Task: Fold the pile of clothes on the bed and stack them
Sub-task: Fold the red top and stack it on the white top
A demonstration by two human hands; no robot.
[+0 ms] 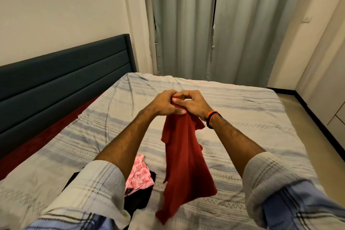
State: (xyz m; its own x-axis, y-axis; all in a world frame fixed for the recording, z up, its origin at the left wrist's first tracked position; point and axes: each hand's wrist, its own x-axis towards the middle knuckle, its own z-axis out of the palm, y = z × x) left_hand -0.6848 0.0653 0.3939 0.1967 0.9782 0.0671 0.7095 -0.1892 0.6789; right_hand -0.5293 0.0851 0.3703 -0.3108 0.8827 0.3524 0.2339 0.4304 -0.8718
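A dark red garment (183,162) hangs in the air above the bed (242,117), bunched at its top. My left hand (162,103) and my right hand (194,102) are close together and both pinch its top edge with curled fingers. The cloth's lower end drapes toward the near edge of the bed. At the near left lies a pink patterned garment (139,173) on top of a black one (138,200), partly hidden by my left sleeve.
The bed carries a grey-striped sheet and has a dark blue headboard (65,80) on the left. Grey curtains (214,24) hang behind the far edge. A strip of floor (298,106) and pale cupboard doors lie to the right.
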